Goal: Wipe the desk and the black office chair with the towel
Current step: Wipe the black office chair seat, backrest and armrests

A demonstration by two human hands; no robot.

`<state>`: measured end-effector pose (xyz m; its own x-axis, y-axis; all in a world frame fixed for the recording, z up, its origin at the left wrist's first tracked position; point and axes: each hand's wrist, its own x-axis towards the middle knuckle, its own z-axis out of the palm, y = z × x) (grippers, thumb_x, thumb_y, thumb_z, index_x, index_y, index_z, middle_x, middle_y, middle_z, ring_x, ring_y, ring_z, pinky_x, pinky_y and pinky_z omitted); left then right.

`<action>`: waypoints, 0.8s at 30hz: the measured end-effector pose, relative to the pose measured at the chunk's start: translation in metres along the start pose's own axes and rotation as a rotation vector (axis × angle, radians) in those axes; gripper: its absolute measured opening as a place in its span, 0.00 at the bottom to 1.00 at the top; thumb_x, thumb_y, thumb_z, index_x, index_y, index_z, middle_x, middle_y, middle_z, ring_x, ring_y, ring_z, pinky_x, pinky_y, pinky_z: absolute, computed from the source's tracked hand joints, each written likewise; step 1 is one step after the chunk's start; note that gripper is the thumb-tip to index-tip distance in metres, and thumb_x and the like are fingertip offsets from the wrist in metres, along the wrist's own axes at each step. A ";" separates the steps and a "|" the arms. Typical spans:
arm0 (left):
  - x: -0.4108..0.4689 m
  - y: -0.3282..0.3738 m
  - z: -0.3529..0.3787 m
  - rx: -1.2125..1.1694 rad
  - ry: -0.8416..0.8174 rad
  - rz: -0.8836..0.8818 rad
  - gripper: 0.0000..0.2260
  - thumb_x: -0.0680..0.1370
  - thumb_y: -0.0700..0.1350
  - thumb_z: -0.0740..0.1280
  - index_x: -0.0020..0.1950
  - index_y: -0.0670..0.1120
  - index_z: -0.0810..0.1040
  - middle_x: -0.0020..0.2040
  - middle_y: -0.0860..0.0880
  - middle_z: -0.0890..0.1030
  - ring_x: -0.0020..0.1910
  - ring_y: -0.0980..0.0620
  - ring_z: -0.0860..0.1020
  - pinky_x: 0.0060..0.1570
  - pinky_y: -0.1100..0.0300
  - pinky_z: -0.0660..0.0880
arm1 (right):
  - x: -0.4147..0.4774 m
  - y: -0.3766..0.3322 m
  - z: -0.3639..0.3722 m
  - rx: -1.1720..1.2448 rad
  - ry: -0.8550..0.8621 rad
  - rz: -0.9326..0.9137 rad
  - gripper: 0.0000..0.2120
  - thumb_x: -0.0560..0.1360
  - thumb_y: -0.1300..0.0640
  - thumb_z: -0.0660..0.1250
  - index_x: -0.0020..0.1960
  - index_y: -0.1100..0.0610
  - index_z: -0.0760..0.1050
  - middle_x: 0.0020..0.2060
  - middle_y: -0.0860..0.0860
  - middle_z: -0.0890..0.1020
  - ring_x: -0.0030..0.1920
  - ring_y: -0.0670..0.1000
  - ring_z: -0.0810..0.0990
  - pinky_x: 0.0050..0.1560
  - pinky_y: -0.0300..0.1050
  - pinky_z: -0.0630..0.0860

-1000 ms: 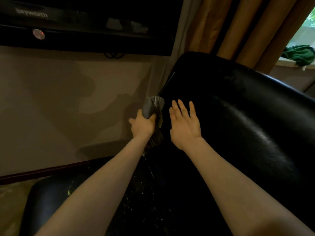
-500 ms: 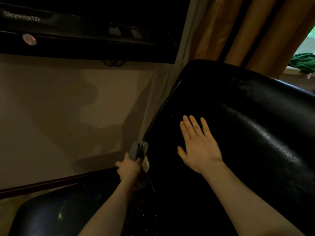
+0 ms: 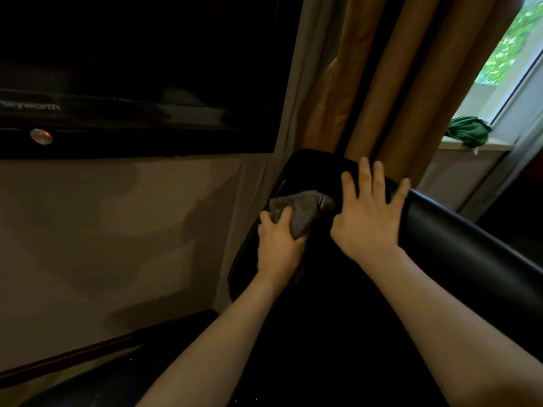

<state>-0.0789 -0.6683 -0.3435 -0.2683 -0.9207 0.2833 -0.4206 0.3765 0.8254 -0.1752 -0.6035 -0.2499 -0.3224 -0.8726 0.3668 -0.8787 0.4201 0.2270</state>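
Observation:
The black office chair (image 3: 458, 245) fills the right and lower part of the view, its glossy backrest rising to a top edge near the curtains. My left hand (image 3: 279, 245) grips a bunched grey towel (image 3: 302, 211) and holds it against the backrest's upper left edge. Just to its right, my right hand (image 3: 367, 212) lies flat on the backrest with fingers spread straight, the fingertips reaching the top edge. The desk is not in view.
A black Skyworth television (image 3: 132, 83) hangs on the beige wall (image 3: 102, 230) at upper left. Tan curtains (image 3: 382, 83) hang behind the chair. A green cloth (image 3: 467, 132) lies on the windowsill at right. A dark baseboard (image 3: 58, 359) runs along the wall's foot.
My left hand carried the towel down the backrest's left edge, then back up to near the top. My right hand slid up to the top edge. The view tilted upward.

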 end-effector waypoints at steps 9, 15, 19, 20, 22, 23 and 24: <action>0.032 -0.038 -0.028 0.120 -0.066 -0.270 0.22 0.78 0.49 0.62 0.71 0.48 0.64 0.68 0.36 0.61 0.62 0.32 0.66 0.61 0.45 0.68 | 0.003 0.036 -0.005 0.150 -0.110 0.095 0.37 0.75 0.45 0.60 0.77 0.53 0.46 0.75 0.56 0.50 0.75 0.57 0.47 0.71 0.60 0.45; 0.049 0.037 -0.043 0.215 -0.152 0.287 0.24 0.77 0.50 0.65 0.71 0.48 0.65 0.66 0.42 0.61 0.64 0.39 0.65 0.60 0.48 0.70 | 0.005 0.036 -0.016 0.243 -0.190 0.101 0.39 0.73 0.49 0.63 0.77 0.52 0.46 0.76 0.55 0.49 0.75 0.56 0.45 0.72 0.58 0.43; 0.042 0.059 -0.033 0.613 -0.259 0.586 0.22 0.77 0.51 0.64 0.71 0.52 0.65 0.64 0.43 0.62 0.62 0.43 0.65 0.52 0.51 0.71 | 0.000 0.038 -0.019 0.225 -0.222 0.107 0.40 0.73 0.49 0.63 0.77 0.52 0.44 0.76 0.54 0.47 0.76 0.56 0.44 0.72 0.58 0.42; 0.042 0.059 -0.031 0.651 -0.272 0.592 0.22 0.78 0.51 0.62 0.71 0.53 0.65 0.65 0.43 0.62 0.62 0.43 0.65 0.52 0.51 0.71 | 0.000 0.039 -0.018 0.221 -0.220 0.106 0.40 0.72 0.49 0.63 0.77 0.52 0.44 0.76 0.54 0.47 0.76 0.56 0.44 0.72 0.58 0.42; 0.047 0.056 -0.029 0.678 -0.276 0.558 0.22 0.78 0.52 0.61 0.71 0.52 0.64 0.66 0.43 0.62 0.63 0.42 0.65 0.53 0.50 0.71 | 0.001 0.040 -0.018 0.228 -0.222 0.103 0.40 0.72 0.49 0.62 0.77 0.51 0.45 0.76 0.54 0.47 0.76 0.56 0.44 0.72 0.57 0.42; 0.050 0.055 -0.029 0.689 -0.271 0.541 0.22 0.78 0.51 0.61 0.71 0.52 0.63 0.66 0.43 0.61 0.63 0.42 0.64 0.53 0.50 0.70 | 0.003 0.039 -0.018 0.231 -0.221 0.100 0.40 0.73 0.49 0.62 0.77 0.51 0.45 0.76 0.54 0.47 0.76 0.56 0.44 0.72 0.56 0.42; 0.052 0.054 -0.028 0.697 -0.268 0.533 0.22 0.78 0.51 0.61 0.71 0.52 0.63 0.67 0.42 0.61 0.64 0.42 0.64 0.53 0.49 0.70 | 0.004 0.037 -0.017 0.231 -0.214 0.101 0.40 0.72 0.49 0.63 0.77 0.51 0.45 0.76 0.55 0.47 0.76 0.56 0.44 0.73 0.56 0.42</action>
<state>-0.0915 -0.6989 -0.2702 -0.7325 -0.5856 0.3472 -0.5875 0.8014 0.1121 -0.2031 -0.5870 -0.2245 -0.4569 -0.8724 0.1737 -0.8873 0.4607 -0.0208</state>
